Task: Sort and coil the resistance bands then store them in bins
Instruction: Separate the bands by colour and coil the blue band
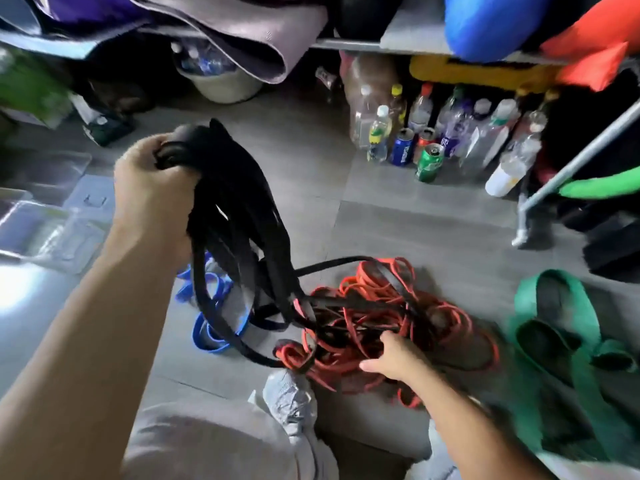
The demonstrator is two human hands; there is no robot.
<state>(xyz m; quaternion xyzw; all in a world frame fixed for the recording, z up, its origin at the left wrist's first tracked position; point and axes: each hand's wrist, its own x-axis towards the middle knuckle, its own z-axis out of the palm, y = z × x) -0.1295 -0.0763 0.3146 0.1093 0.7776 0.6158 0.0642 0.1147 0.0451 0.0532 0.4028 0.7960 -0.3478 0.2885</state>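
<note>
The black bands (242, 220) are gripped high in the left hand (152, 178) and trail down-right into the red tangle (450, 323) on the floor (415, 220), where the right hand (394, 355) is laid, grip unclear.

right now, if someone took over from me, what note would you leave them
Left hand: raised, grips a bunch of black bands; their loose ends hang down and run into the red pile.
Right hand: down on the red bands on the floor; whether its fingers grip is unclear.
Blue bands lie behind the black ones, green bands at the right, clear bins at the left.
Done: colours roughly in separate piles.
Left: free black from red, coil each colour, bin them; nothing looks coiled or binned yet.
</note>
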